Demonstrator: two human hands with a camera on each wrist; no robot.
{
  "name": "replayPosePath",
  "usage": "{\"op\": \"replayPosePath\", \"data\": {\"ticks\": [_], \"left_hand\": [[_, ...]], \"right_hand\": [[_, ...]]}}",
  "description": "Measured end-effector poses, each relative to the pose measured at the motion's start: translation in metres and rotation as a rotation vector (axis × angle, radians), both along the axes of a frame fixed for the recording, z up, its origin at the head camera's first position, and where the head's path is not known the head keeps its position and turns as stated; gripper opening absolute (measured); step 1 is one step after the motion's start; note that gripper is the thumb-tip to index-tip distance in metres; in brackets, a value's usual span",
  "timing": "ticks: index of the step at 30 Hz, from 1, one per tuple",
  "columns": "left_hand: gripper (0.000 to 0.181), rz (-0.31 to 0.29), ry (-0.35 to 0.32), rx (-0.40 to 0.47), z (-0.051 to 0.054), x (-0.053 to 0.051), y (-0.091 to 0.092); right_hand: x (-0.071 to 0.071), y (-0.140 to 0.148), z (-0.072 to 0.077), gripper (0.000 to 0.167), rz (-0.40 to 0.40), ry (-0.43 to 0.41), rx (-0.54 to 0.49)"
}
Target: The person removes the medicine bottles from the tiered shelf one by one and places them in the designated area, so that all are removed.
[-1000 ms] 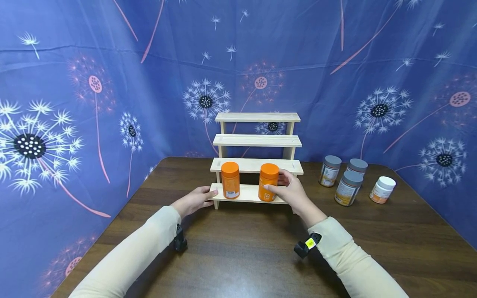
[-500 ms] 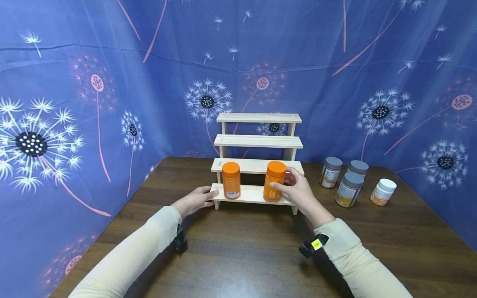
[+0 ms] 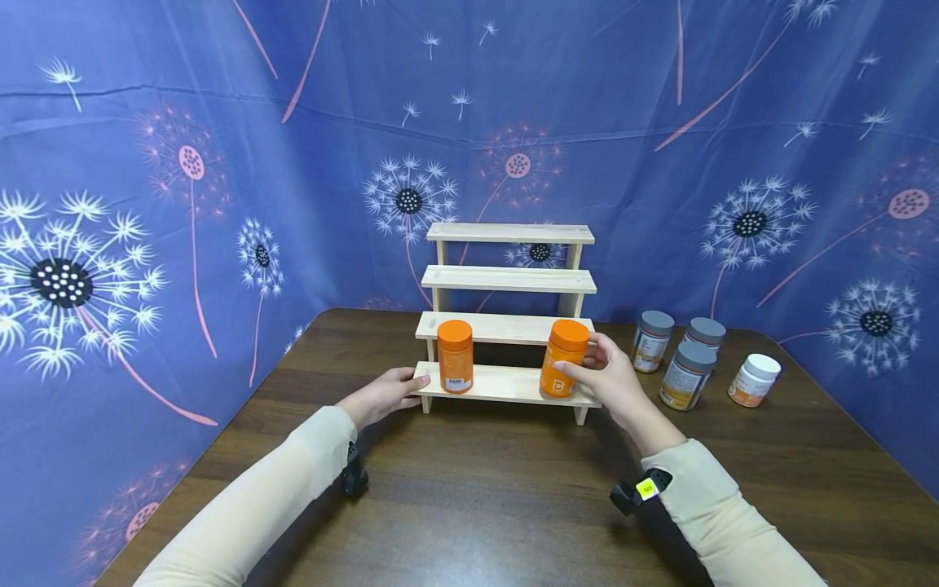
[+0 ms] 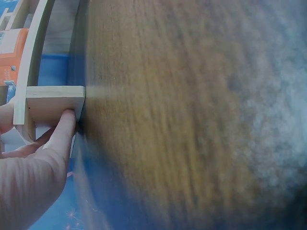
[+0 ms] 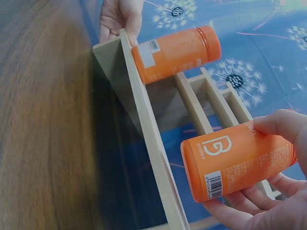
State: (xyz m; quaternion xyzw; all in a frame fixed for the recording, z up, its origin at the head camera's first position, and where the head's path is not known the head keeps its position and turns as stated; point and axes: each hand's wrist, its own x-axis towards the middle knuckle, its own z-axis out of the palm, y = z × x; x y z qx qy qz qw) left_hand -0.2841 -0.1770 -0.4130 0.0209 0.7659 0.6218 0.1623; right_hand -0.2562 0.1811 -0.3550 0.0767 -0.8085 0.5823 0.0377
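Observation:
My left hand [image 3: 386,397] grips the left end of the lowest step of a pale wooden tiered shelf [image 3: 506,383], thumb on top. In the left wrist view its fingers [image 4: 62,136] press against the shelf's end support. An orange jar [image 3: 456,356] stands upright on that step, near the left hand. Toward the step's right end, my right hand [image 3: 614,385] holds a second orange jar [image 3: 563,359] between thumb and fingers. This jar leans slightly, with its printed label showing in the right wrist view. Whether its base touches the step I cannot tell.
Several grey-lidded jars [image 3: 685,375] stand in a group on the brown wooden table [image 3: 469,505], right of the shelf. Beside them is a white-lidded jar [image 3: 754,380]. A blue dandelion-patterned cloth [image 3: 631,163] hangs behind the table and along its sides.
My right hand has moved the second orange jar rightward along the lowest step, away from the first jar. The left hand has kept its grip on the shelf.

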Motion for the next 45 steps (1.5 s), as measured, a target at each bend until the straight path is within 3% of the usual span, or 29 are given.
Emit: {"op": "replayPosePath", "data": {"ticks": [10, 24, 32, 45], "left_hand": [[0.051, 0.007, -0.008, 0.001, -0.001, 0.000, 0.000], [0.051, -0.003, -0.006, -0.010, 0.000, 0.001, 0.001], [0.051, 0.004, 0.004, -0.009, 0.000, 0.000, 0.001], [0.051, -0.005, 0.012, 0.008, -0.002, -0.001, 0.000]], "right_hand": [[0.000, 0.024, 0.001, 0.072, -0.031, 0.011, -0.003], [0.004, 0.058, 0.003, 0.075, -0.153, 0.017, 0.013], [-0.001, 0.068, 0.004, 0.074, -0.202, 0.030, 0.059], [-0.011, 0.074, -0.012, 0.075, -0.277, 0.001, 0.053]]}}
